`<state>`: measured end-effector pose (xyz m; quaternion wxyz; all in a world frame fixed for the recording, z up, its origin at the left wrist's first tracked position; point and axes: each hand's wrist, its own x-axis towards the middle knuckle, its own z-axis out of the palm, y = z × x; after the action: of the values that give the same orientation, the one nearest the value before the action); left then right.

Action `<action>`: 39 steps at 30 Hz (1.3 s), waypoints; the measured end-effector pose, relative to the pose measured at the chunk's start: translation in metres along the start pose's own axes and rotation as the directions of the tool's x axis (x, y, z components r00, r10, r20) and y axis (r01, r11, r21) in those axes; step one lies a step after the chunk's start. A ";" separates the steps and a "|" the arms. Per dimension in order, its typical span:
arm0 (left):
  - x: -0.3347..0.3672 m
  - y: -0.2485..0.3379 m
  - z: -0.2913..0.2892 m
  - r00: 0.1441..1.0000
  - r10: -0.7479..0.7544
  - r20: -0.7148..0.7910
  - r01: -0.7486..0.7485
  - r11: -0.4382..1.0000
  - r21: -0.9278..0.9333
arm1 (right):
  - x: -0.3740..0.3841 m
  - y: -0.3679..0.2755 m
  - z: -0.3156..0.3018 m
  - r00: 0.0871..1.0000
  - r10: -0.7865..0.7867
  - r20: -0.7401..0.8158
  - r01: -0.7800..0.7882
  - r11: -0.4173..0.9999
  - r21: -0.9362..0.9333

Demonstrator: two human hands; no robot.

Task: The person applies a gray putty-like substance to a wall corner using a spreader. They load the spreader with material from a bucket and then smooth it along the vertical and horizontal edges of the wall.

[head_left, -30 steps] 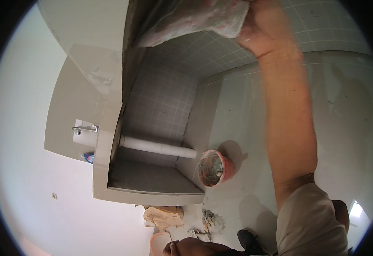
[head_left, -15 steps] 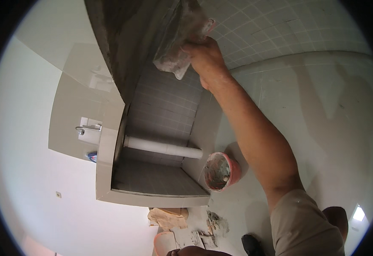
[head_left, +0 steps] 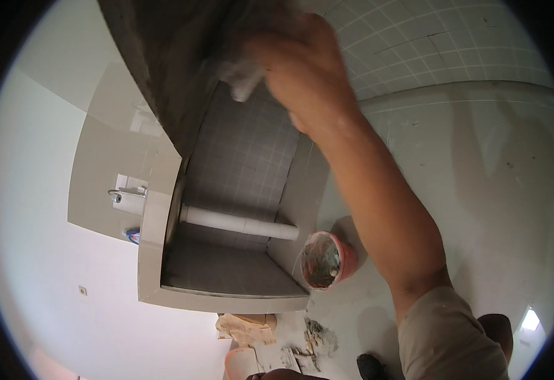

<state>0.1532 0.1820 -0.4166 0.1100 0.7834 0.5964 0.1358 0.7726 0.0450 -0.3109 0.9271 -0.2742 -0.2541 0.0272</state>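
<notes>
My right arm reaches up from the lower right, and my right hand (head_left: 296, 66) is closed round a flat, mortar-smeared plate (head_left: 244, 85). Motion blurs both, and the fingers partly cover the plate. The plate is against or very close to the dark grey, rough surface (head_left: 169, 69) at the upper left; whether it touches cannot be made out. At the lower edge a small dark patch of skin (head_left: 286, 375) may be my left hand or a leg; no fingers can be told apart there.
A pink bucket (head_left: 346, 259) with grey mortar inside stands on the floor. Near it, a white pipe (head_left: 239, 223) crosses the tiled recess under a counter (head_left: 226, 299) with a tap (head_left: 128, 192). Brown paper (head_left: 248, 327), spilled mortar (head_left: 318, 335) and an orange-rimmed container (head_left: 242, 362) lie below.
My right hand and the plate have moved slightly up and left and are now smeared by motion. The whole view has shifted a little; the bucket stays in place.
</notes>
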 end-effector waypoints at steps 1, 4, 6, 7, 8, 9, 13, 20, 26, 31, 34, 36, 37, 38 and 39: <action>0.003 -0.002 0.001 1.000 0.004 0.000 -0.004 1.000 -0.003 | 0.001 0.004 -0.006 1.000 -0.011 0.002 0.011 1.000 0.001; 0.007 0.001 0.002 1.000 0.022 0.012 -0.022 1.000 -0.016 | 0.025 0.049 -0.013 0.906 -0.248 -0.342 0.279 0.959 0.043; 0.008 0.007 0.001 0.999 0.037 0.030 -0.036 0.999 -0.023 | 0.064 0.078 -0.017 0.868 -0.205 -0.453 0.299 0.943 0.147; 0.007 0.011 0.001 0.999 0.027 0.026 -0.028 1.000 0.006 | 0.078 0.091 -0.014 0.868 -0.204 -0.453 0.298 0.943 0.146; 0.007 0.014 0.003 0.999 0.022 0.031 -0.023 0.999 0.031 | 0.090 0.100 -0.012 0.889 -0.245 -0.386 0.334 0.925 0.182; 0.009 -0.003 0.000 1.000 0.015 0.019 -0.016 0.999 0.035 | 0.100 0.110 0.000 0.908 -0.276 -0.316 0.359 0.901 0.243; 0.005 -0.004 -0.001 0.992 0.123 0.017 -0.124 0.980 0.155 | 0.110 0.135 0.036 0.836 -0.378 -0.398 0.423 0.906 0.027; -0.006 0.005 -0.006 0.999 -0.037 -0.026 0.038 0.999 0.036 | 0.045 0.123 0.088 0.736 -0.574 -0.359 0.547 0.816 -0.183; -0.006 0.001 -0.007 1.000 -0.015 -0.020 0.014 1.000 -0.018 | -0.012 0.109 0.128 0.740 -0.579 -0.342 0.562 0.812 -0.160; 0.008 -0.048 0.003 0.997 0.022 -0.069 -0.024 0.999 -0.038 | -0.064 0.088 0.147 0.743 -0.602 -0.293 0.568 0.798 -0.199; 0.008 -0.011 0.013 0.999 -0.015 -0.031 0.012 0.994 -0.105 | -0.100 0.094 0.144 0.821 -0.520 -0.235 0.496 0.854 -0.158; 0.003 0.009 0.012 0.998 -0.038 -0.051 0.030 0.989 -0.147 | -0.122 0.094 0.141 0.810 -0.538 -0.232 0.525 0.843 -0.121; 0.003 0.010 0.010 0.998 -0.037 -0.056 0.028 0.987 -0.156 | -0.129 0.100 0.139 0.804 -0.550 -0.226 0.544 0.834 -0.093; 0.002 0.010 0.009 0.998 -0.037 -0.060 0.027 0.986 -0.165 | -0.133 0.107 0.134 0.810 -0.541 -0.225 0.534 0.840 -0.097; 0.004 0.008 0.008 0.997 -0.032 -0.068 0.021 0.986 -0.165 | -0.131 0.118 0.127 0.867 -0.443 -0.226 0.441 0.895 -0.064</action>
<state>0.1638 0.1838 -0.4209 0.1548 0.7584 0.5971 0.2106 0.6074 0.1832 -0.3403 0.9308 -0.2148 -0.1985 -0.2194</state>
